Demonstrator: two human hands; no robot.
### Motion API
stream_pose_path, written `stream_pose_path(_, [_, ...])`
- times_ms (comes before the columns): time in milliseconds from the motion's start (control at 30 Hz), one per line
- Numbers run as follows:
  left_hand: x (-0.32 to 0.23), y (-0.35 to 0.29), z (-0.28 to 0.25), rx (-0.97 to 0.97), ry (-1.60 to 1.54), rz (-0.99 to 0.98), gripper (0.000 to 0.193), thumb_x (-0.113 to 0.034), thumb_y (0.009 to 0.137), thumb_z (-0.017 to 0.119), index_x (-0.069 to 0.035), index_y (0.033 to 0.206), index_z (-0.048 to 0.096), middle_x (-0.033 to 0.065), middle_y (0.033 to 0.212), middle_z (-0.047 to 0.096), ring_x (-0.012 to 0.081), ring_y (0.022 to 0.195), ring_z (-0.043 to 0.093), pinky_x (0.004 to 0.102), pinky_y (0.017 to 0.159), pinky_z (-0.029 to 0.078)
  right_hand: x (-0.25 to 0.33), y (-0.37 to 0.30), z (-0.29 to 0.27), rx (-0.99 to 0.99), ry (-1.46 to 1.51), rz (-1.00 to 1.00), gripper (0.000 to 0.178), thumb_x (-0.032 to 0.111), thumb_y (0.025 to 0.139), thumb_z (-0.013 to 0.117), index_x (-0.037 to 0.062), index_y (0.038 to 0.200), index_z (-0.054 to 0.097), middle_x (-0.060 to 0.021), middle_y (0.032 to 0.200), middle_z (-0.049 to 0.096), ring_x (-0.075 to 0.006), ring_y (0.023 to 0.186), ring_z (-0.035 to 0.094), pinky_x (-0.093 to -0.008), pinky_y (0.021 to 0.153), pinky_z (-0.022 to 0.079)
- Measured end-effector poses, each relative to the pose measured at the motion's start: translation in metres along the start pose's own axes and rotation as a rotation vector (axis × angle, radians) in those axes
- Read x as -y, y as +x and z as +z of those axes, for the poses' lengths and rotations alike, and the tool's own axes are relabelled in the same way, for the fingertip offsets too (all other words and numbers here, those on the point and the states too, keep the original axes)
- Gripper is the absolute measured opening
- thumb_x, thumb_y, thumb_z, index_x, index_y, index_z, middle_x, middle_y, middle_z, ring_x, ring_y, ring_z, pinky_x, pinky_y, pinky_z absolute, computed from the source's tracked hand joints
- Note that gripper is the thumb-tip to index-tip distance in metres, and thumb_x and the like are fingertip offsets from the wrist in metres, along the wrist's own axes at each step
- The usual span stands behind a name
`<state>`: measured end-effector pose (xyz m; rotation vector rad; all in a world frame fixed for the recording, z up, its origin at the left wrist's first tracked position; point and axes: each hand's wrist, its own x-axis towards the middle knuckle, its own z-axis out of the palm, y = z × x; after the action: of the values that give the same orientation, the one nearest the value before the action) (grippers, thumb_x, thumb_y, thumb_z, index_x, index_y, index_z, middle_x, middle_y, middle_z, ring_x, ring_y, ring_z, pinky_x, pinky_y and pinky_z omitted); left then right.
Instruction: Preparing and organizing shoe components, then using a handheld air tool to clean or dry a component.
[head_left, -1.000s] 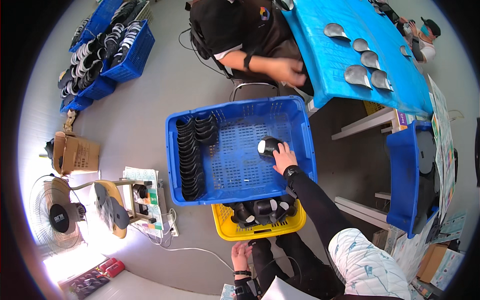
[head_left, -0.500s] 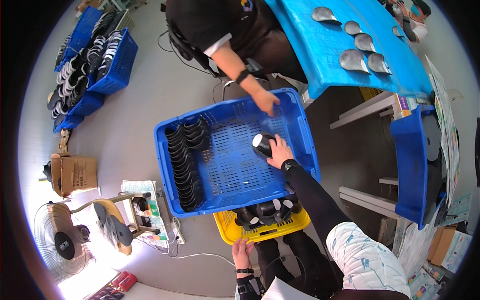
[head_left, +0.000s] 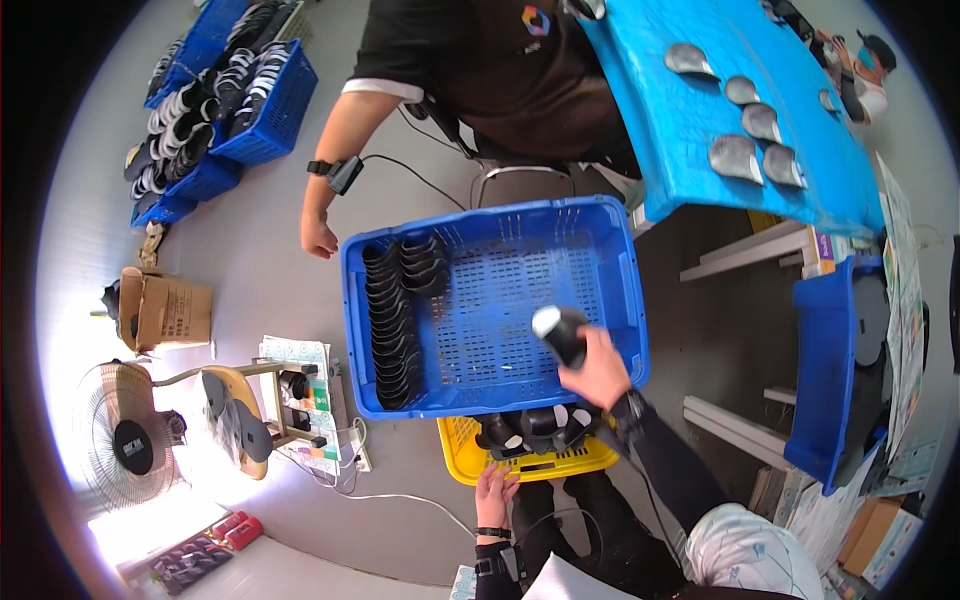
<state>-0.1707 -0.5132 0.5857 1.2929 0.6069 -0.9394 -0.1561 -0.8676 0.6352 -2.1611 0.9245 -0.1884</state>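
My right hand (head_left: 600, 370) grips a black curved, cup-like piece (head_left: 568, 338) with a white end, held over the front right part of a blue plastic crate (head_left: 500, 408). Along the crate's left side stand nested rows of similar black pieces (head_left: 392, 335). Below its near edge, a yellow basket (head_left: 462, 455) shows more black pieces with white patches (head_left: 540, 430). My left hand (head_left: 495, 490) is at the near rim of that basket, fingers extended, with nothing seen in it; whether it touches the rim I cannot tell.
A co-worker's hand (head_left: 318, 238) hangs left of the blue crate. Several dark curved pieces lie on a blue-covered table (head_left: 660, 130) at far right. Filled blue crates (head_left: 262, 145) stand far left, a fan (head_left: 130, 445) near left. A cable (head_left: 410, 500) crosses the floor.
My right hand has drawn the black piece nearer to me, toward the crate's front edge. The co-worker's hand has left the crate and now hangs at its left.
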Motion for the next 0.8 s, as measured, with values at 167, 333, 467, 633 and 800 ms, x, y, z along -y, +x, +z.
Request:
stream_pose_path(167, [-0.025, -0.039, 0.046, 0.444, -0.111, -0.04, 0.057, -0.03, 0.106, 0.053, -0.004, 0.153, 0.033, 0.0145, 0.143, 0.052, 0.0298, 0.128, 0.056, 0.0464, 0.105, 0.05, 0.032, -0.127, -0.037, 0.278, -0.019, -0.048, 0.072, 0.025, 0.068, 0.084, 0.0003, 0.125, 0.048, -0.023, 0.12, 0.053, -0.0432, 0.111, 0.058, -0.0463, 0.095, 0.05])
stream_pose_path(333, [-0.013, -0.053, 0.061, 0.402, -0.092, -0.019, 0.05, -0.021, 0.106, 0.055, -0.007, 0.15, 0.037, 0.0099, 0.141, 0.053, 0.0213, 0.125, 0.056, 0.0421, 0.102, 0.051, 0.041, -0.184, -0.032, 0.409, -0.071, 0.001, 0.073, 0.024, 0.065, 0.084, 0.0017, 0.125, 0.05, -0.021, 0.122, 0.054, -0.0424, 0.11, 0.059, -0.0469, 0.091, 0.053])
stream_pose_path(467, [-0.006, -0.059, 0.068, 0.315, -0.062, -0.055, 0.042, -0.015, 0.101, 0.062, -0.008, 0.139, 0.047, 0.0056, 0.129, 0.06, 0.0163, 0.116, 0.061, 0.0371, 0.093, 0.056, 0.044, -0.202, -0.031, 0.425, -0.086, -0.006, 0.072, 0.023, 0.065, 0.084, 0.0026, 0.125, 0.049, -0.0208, 0.123, 0.053, -0.0425, 0.11, 0.06, -0.0474, 0.091, 0.053])
stream_pose_path(633, [0.011, -0.062, 0.066, 0.143, -0.085, -0.077, 0.042, -0.006, 0.095, 0.065, -0.001, 0.134, 0.051, 0.0113, 0.12, 0.065, 0.0229, 0.102, 0.069, 0.0355, 0.077, 0.061, 0.049, -0.219, -0.028, 0.477, -0.14, -0.036, 0.077, 0.026, 0.068, 0.085, 0.0033, 0.13, 0.045, -0.0224, 0.127, 0.052, -0.0427, 0.114, 0.059, -0.0474, 0.094, 0.053])
stream_pose_path(800, [0.056, -0.03, 0.053, 0.058, 0.03, -0.092, 0.044, -0.002, 0.089, 0.062, 0.004, 0.131, 0.053, 0.016, 0.113, 0.067, 0.0252, 0.097, 0.07, 0.0357, 0.072, 0.061, 0.025, -0.234, -0.03, 0.449, -0.156, -0.035, 0.082, 0.03, 0.073, 0.083, 0.0014, 0.138, 0.043, -0.0264, 0.139, 0.048, -0.0432, 0.127, 0.052, -0.0469, 0.105, 0.047])
